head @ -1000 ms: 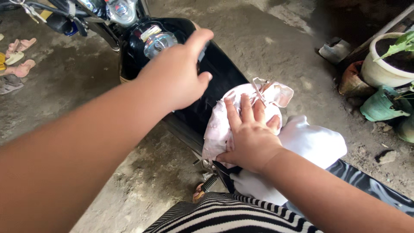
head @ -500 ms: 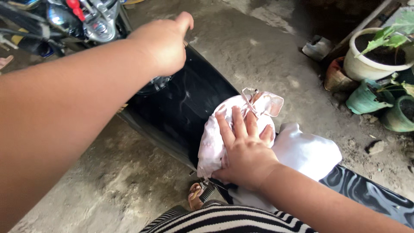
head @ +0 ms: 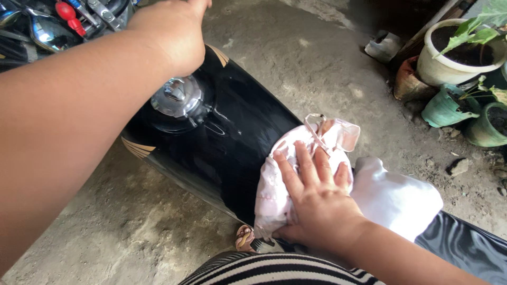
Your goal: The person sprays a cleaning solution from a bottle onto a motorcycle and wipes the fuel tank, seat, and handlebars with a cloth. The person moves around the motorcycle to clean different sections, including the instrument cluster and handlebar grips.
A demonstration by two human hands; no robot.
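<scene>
A black motorcycle tank (head: 222,142) stands on a bare concrete floor (head: 317,58), potted plants (head: 459,58) alongside. The right hand (head: 317,203) presses flat, fingers spread, on a pink cloth (head: 296,163). The left hand (head: 171,31) reaches forward, its grip unclear.

- The cloth (head: 301,169) lies on the near right of the fuel tank (head: 222,137).
- The filler cap (head: 177,96) sits far left on the tank.
- The plant pots (head: 457,79) stand far right on the floor (head: 132,227).

Right hand (head: 317,203) flat, fingers spread on pink cloth (head: 296,169) against black motorcycle fuel tank (head: 227,142), left hand (head: 171,31) extended past chrome filler cap (head: 177,96), potted plants (head: 457,58) right.
</scene>
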